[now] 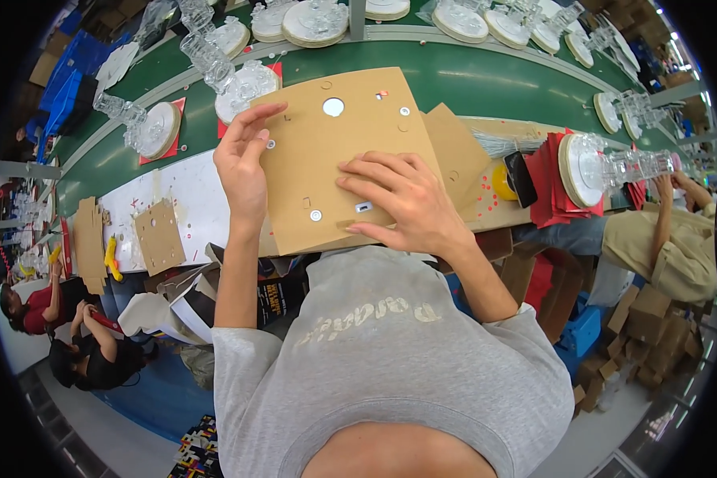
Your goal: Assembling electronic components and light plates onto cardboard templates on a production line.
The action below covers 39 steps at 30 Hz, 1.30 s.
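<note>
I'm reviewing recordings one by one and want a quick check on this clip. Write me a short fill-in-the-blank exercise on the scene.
1. The right hand lies over a flat sheet made of brown ____.
2. The left hand is at the sheet's ____ edge.
3. The long work surface beyond the sheet is coloured ____.
4. At the right, the stacked sheets under a white disc are coloured ____.

Missing words: cardboard; left; green; red.

Brown perforated cardboard sheet point(327, 163), broad side up, slightly askew, upper mid-view.
</note>
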Tool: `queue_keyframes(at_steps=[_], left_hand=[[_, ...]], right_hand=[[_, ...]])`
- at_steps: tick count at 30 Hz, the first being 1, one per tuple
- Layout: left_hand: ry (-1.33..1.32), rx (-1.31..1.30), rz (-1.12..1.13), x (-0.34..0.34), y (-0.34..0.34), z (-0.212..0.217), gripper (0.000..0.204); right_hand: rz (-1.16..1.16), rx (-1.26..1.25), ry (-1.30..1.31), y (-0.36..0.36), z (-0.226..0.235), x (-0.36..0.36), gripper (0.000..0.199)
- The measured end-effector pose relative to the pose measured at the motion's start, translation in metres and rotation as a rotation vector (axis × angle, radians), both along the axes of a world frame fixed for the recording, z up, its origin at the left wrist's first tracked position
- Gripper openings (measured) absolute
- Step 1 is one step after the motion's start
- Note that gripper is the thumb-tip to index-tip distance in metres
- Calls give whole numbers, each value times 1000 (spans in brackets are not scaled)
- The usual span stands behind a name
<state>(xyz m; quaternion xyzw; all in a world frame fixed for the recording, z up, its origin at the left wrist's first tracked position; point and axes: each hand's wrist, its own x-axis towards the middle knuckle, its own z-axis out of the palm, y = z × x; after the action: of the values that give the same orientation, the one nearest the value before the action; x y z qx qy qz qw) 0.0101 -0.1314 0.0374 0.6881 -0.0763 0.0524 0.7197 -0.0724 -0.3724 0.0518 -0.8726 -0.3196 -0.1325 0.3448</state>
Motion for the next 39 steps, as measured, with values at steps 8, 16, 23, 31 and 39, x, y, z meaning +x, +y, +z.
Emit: queue_keyframes(at_steps=[8,16,23,31,39], left_hand=[[-115,672,-34,-39,8,2,60],[39,517,-292,-60,9,6,80],[-44,1108,-241,-71,-6,31,74],[-231,1286,-255,-74,-38,29,59],[-278,1303,-211,-80,-47,33,62]], right_hand=[[-99,-142,63,-6,-6,-2,59],[-132,-128,88,-1,-7,-5,57],[-136,-88,104,0,-10,-7,57],[-175,54,150,-13,-18,2,50],[-380,206,194,-55,-40,14,41]])
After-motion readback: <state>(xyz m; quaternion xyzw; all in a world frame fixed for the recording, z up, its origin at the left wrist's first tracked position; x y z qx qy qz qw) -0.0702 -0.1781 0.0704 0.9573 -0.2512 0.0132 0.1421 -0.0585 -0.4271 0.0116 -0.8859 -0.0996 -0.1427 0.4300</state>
